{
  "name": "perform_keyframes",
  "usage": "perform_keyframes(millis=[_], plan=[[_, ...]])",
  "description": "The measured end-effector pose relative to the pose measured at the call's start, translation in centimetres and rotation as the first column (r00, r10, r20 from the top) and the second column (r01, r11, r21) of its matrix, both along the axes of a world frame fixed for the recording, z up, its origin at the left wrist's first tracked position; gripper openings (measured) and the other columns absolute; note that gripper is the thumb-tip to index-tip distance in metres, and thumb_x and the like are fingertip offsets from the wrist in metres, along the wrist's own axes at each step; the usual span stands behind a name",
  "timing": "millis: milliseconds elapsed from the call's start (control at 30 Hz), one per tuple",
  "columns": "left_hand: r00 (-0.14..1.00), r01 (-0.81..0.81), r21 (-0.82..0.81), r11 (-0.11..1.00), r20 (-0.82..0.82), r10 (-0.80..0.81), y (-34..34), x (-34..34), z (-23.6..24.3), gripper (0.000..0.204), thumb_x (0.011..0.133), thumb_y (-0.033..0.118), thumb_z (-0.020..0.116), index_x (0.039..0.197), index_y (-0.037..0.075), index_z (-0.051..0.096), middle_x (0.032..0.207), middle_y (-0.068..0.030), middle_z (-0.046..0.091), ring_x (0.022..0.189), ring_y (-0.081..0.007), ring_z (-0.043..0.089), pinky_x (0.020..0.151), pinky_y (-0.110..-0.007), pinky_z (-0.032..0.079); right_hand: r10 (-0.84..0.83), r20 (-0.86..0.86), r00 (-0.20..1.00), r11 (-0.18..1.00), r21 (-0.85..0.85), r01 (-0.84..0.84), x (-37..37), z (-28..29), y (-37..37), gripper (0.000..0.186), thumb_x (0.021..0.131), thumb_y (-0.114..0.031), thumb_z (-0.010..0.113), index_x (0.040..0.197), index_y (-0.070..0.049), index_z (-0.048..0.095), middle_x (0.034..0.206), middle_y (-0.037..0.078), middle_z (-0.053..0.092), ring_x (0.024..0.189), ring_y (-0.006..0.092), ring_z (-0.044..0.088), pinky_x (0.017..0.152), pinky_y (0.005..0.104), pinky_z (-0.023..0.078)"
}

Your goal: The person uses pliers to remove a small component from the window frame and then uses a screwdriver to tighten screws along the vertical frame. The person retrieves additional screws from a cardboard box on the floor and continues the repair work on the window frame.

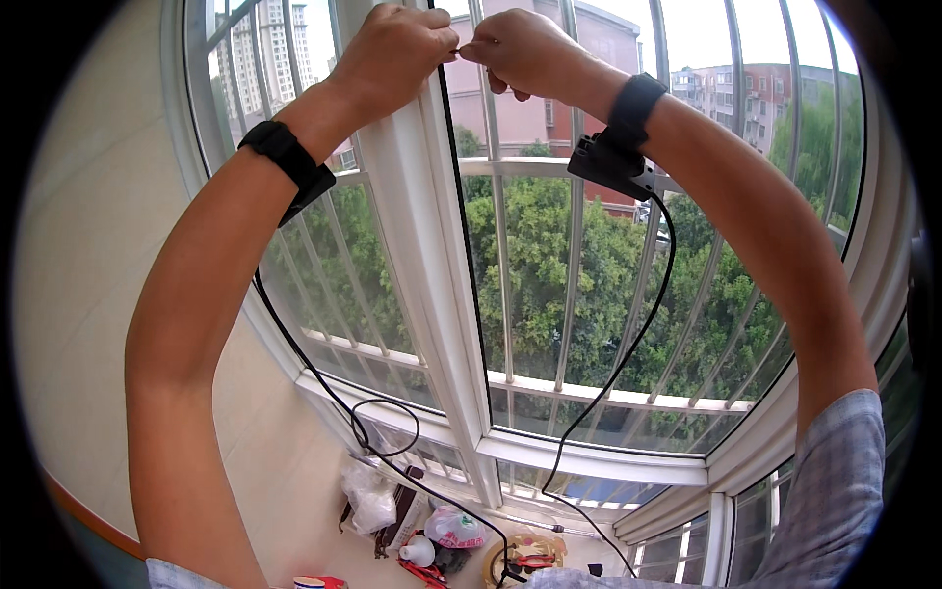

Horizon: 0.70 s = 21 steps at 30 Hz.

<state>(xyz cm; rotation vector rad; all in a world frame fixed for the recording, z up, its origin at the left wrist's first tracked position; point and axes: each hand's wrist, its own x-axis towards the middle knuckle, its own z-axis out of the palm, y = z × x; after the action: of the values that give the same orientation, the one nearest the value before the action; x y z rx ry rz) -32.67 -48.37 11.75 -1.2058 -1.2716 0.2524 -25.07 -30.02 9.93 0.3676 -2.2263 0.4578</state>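
Hands, both bare, are raised side by side at the upper edge of the view, in front of a white window frame (pixel 417 211). Left hand (pixel 394 57): fingers curled inward, fingertips directed toward the right hand; whether it grips anything cannot be told. Right hand (pixel 520 54): thumb and forefinger closed together on a small dark piece (pixel 455 52), remaining fingers loosely bent. The piece is located between the two hands, beside the upright of the frame; it is too small to identify. A black strip (pixel 465 231) runs along the glass edge below.

Each wrist carries a black band with a unit attached; a black cable (pixel 673 245) descends from the right unit (pixel 610 167). Metal bars and green trees (pixel 628 265) are visible outside. On the floor: a clear plastic bag (pixel 369 499), a white-and-pink bag (pixel 455 527) and red-handled tools (pixel 533 562).
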Motion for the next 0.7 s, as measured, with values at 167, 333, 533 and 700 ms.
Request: perform_keyframes(millis=[167,333,533,700], plan=[[0.998,-0.026,-0.017,1.0,-0.049,0.025,-0.2,0.8,0.2,0.006,0.085,0.009,0.065,0.08,0.008,0.068,0.084,-0.0092,0.064,0.087,-0.0295,0.065,0.084,-0.045,0.046,0.133,-0.502,0.854,0.823,0.537,0.187,-1.6,-1.5,2.6,0.029,0.093,-0.012,0.07,0.121,-0.005,0.066,0.09,0.015,0.07,0.079,0.033,0.07,0.07,0.0387,0.057],[0.998,-0.05,-0.019,0.999,0.028,0.05,0.0,0.8,0.4,0.006,0.084,0.008,0.065,0.078,0.008,0.067,0.083,-0.0093,0.064,0.087,-0.0302,0.065,0.084,-0.045,0.046,0.173,-0.521,0.836,0.756,0.614,0.227,-1.5,-0.8,3.4,0.034,0.09,-0.005,0.071,0.123,-0.004,0.064,0.1,0.012,0.064,0.086,0.0314,0.069,0.075,0.0394,0.058],[1.0,-0.02,-0.007,1.0,0.006,0.02,-0.1,0.4,0.4,0.005,0.086,0.008,0.066,0.083,0.007,0.069,0.085,-0.0082,0.065,0.09,-0.0296,0.065,0.088,-0.045,0.046,0.157,-0.518,0.841,0.757,0.61,0.234,-1.2,-1.0,2.9,0.012,0.089,-0.004,0.067,0.101,0.0,0.069,0.099,0.014,0.066,0.093,0.0342,0.07,0.081,0.0417,0.058],[0.999,-0.036,0.012,0.999,-0.031,0.037,0.0,-0.3,-0.1,0.008,0.09,0.004,0.068,0.096,0.003,0.072,0.091,-0.0077,0.064,0.096,-0.0296,0.063,0.096,-0.044,0.045,0.171,-0.451,0.876,0.771,0.615,0.166,-0.9,-1.1,3.1,0.012,0.093,-0.009,0.065,0.101,-0.001,0.069,0.099,0.015,0.069,0.089,0.0337,0.07,0.081,0.0423,0.057]])
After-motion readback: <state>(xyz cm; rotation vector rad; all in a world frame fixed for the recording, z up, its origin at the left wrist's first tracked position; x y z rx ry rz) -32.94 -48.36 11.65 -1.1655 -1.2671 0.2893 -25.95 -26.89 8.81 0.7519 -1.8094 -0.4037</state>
